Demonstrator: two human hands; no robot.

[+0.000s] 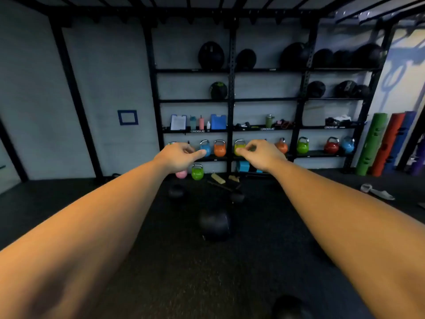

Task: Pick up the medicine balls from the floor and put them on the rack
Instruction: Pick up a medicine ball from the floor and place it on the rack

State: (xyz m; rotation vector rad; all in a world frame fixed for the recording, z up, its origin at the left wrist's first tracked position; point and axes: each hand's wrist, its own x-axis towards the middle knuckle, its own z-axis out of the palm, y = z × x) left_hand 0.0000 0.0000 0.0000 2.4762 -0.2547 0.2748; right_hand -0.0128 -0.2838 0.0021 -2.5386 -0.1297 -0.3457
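Observation:
A large black medicine ball (pixel 214 224) lies on the dark floor ahead of me, below and between my outstretched arms. Two smaller black balls sit further back, one (pixel 176 191) to the left and one (pixel 237 197) to the right. Another dark ball (pixel 290 306) shows at the bottom edge. My left hand (pixel 180 156) and my right hand (pixel 261 154) are stretched forward at mid height, fingers loosely curled, holding nothing. The black rack (pixel 231 100) stands against the far wall, with several black medicine balls on its top two shelves.
Coloured kettlebells (pixel 219 148) line a lower rack shelf; a green kettlebell (pixel 197 172) and a pink one stand on the floor. Bottles and a clipboard (pixel 178 122) fill the middle shelf. Foam rollers (pixel 370 143) lean at the right. A white object (pixel 377 192) lies on the floor.

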